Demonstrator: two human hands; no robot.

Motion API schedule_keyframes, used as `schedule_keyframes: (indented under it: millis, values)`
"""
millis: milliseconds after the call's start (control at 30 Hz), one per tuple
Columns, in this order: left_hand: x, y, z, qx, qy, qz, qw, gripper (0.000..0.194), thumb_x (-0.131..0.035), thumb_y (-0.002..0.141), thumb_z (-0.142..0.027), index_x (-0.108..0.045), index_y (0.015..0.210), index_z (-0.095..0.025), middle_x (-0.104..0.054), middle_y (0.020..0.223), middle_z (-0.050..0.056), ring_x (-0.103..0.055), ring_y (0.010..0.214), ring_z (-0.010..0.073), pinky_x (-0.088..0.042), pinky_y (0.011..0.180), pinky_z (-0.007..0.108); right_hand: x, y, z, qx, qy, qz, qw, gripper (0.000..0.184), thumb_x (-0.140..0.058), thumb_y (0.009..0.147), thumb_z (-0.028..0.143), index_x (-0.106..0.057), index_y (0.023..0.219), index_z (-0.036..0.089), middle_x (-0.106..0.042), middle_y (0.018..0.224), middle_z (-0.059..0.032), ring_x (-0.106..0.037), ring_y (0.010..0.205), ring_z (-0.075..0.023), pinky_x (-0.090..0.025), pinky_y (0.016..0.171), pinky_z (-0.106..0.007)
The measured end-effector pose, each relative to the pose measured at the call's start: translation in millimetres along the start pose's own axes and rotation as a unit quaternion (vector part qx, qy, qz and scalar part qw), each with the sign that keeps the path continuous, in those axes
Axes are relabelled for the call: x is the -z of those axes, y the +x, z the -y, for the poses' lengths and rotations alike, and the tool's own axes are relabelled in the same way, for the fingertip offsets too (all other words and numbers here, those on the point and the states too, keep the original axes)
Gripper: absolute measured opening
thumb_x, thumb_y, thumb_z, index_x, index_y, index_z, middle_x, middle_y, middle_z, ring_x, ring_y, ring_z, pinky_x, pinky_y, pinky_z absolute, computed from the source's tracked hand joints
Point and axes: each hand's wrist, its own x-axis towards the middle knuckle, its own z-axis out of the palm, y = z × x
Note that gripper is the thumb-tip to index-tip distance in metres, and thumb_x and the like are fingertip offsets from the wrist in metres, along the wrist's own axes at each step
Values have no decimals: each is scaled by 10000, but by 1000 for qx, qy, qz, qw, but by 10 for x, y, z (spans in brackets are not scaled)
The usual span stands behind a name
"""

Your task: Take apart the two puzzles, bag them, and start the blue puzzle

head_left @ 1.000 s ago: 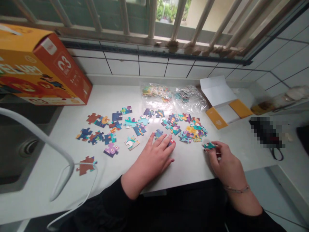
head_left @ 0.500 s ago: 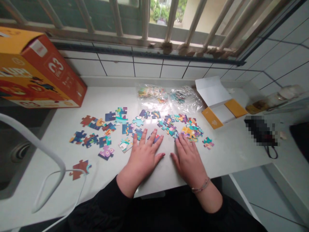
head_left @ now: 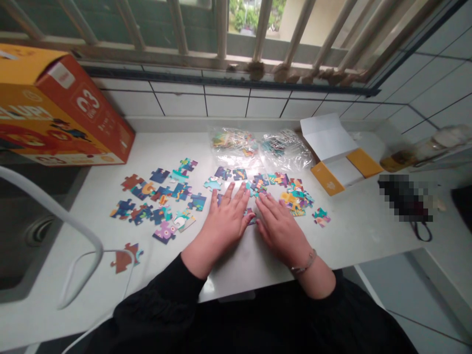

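My left hand (head_left: 225, 221) lies flat, fingers stretched over a few jigsaw pieces that it partly covers. Close beside it, my right hand (head_left: 278, 221) is also flat, its fingertips at the lower edge of a cluster of jigsaw pieces (head_left: 261, 182). Both thumbs nearly meet over a partly hidden piece (head_left: 251, 216). A group of loose jigsaw pieces (head_left: 160, 194) spreads to the left, with a purple piece (head_left: 164, 231) at its near side. Yellow and teal pieces (head_left: 293, 199) lie right of my right hand, and a single piece (head_left: 321, 217) sits farther right.
Two clear plastic bags (head_left: 234, 145) of pieces lie at the back. Beside them stands an open yellow-and-white box (head_left: 328, 179). A large orange box (head_left: 84, 113) is at left, near the sink (head_left: 22, 275) and a white curved tube (head_left: 83, 231). One brown piece (head_left: 123, 258) lies near the tube.
My two hands have moved closer together. Pieces left of my left hand have shifted left and apart from it, and my right fingertips have slid left.
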Motion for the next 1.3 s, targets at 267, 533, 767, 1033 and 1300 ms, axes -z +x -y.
schedule_keyframes:
  millis: [267,533,767,1033,1300]
  values:
    - [-47,177,-62,-28,-20,22,999,650,-377,1170,-535,-400,1749,-238,-381,1811,94,-335,1694,349,-131,1369,772,-53,342,-214,-42,-20,58,997,584,-429,1119,223,-481,1695,137,-437,1775,-161,-448,1637,-370,-398,1306,-661]
    - [99,-73,46,10,13,2,1000,592,-426,1152,-498,-503,1697,-281,-452,1779,93,-451,1618,382,-124,1372,759,-41,296,-132,-51,-28,37,998,603,-441,1129,286,-450,1717,154,-443,1769,-174,-478,1614,-378,-381,1301,-693]
    - [176,-108,89,119,64,-44,990,607,-416,1144,-456,-591,1617,-117,-563,1669,240,-544,1502,470,-122,1332,817,-58,336,8,4,-17,62,998,625,-471,1137,337,-410,1738,176,-409,1794,-141,-426,1649,-359,-321,1345,-667]
    - [38,-75,80,-22,1,-20,1000,586,-431,1160,-431,-483,1701,-211,-376,1819,105,-339,1687,356,-138,1396,701,-42,231,-58,-40,-43,2,998,603,-469,1134,330,-444,1702,129,-438,1775,-199,-432,1634,-378,-333,1328,-646]
    - [-51,-90,-93,-88,-16,47,995,691,-508,1120,-632,-419,1739,-339,-302,1851,45,-291,1708,373,-101,1377,768,66,-165,-419,-143,-98,-78,982,446,-518,1128,351,-672,1461,98,-699,1461,-249,-627,1348,-394,-486,1157,-578]
